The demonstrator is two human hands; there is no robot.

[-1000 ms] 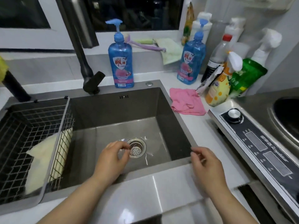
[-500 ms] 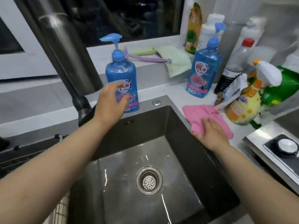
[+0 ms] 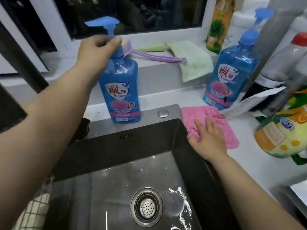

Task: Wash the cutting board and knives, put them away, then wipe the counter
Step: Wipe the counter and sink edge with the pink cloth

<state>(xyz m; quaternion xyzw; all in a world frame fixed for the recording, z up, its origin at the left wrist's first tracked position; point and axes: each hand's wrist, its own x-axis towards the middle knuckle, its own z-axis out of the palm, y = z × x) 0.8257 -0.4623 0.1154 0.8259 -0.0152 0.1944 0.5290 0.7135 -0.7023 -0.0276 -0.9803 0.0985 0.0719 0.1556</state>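
Wiping preparation: left hand [image 3: 99, 50] curls round soap bottle [image 3: 121, 90] neck, right hand [image 3: 208, 138] presses pink cloth [image 3: 204, 113] with straight fingers; pumping probably follows.

Left hand [image 3: 98, 48] motion-blurred, covering soap bottle [image 3: 121, 90] neck; bottles [image 3: 282, 63] at right edge blurred, cropped.

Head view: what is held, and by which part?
Left hand grips the near dish-soap bottle by its pump neck; right hand rests flat on the pink cloth.

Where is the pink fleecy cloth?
Head view, right side: the pink cloth lies on the white counter by the steel sink's rear corner, under the right hand.
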